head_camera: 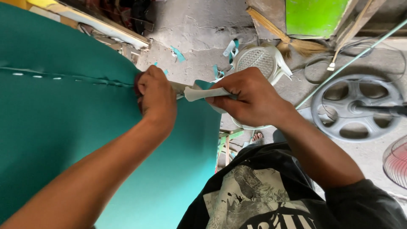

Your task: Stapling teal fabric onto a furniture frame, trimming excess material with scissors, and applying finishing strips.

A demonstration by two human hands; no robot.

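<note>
We've got our left hand point(156, 96) fisted tight on the edge of the teal sheet point(76, 127), while our right hand point(250, 99) pinches its pale folded-back strip point(203, 92) between thumb and fingers, above a white plastic chair point(260, 63).

Single head-worn view, looking steeply down, close over the hands point(203, 99), concrete floor point(373, 157) far below

Even, soft daylight; no harsh shadows or glare. Wide-angle bending at the edges; slight motion blur on the left hand point(156, 98).
</note>
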